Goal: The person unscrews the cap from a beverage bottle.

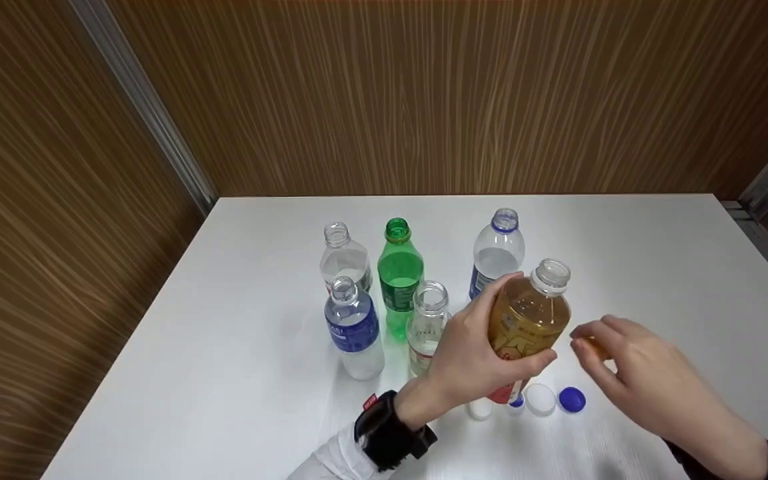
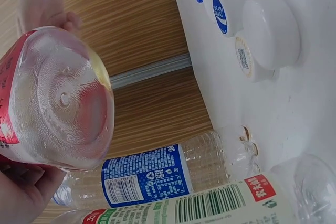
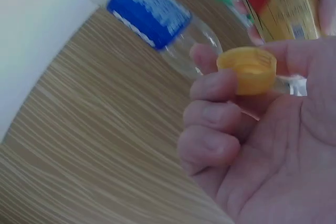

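Note:
My left hand (image 1: 467, 360) grips a bottle of amber drink (image 1: 529, 317) with a gold and red label, held tilted above the table. Its mouth is uncapped; the left wrist view shows its clear base (image 2: 65, 98). To the right of the bottle, my right hand (image 1: 644, 363) pinches an orange-yellow bottle cap (image 3: 248, 70) between thumb and fingers, apart from the bottle. Below the bottle lie several caps, among them a white cap (image 1: 541, 399) and a blue cap (image 1: 571, 399).
Uncapped bottles stand on the white table (image 1: 224, 320): a green bottle (image 1: 400, 270), a blue-labelled bottle (image 1: 353, 330), a clear bottle (image 1: 345, 260), a wide-mouthed bottle (image 1: 429, 320) and another clear bottle (image 1: 499, 250) farther back. Wood-grain panels (image 1: 424, 100) stand behind and left.

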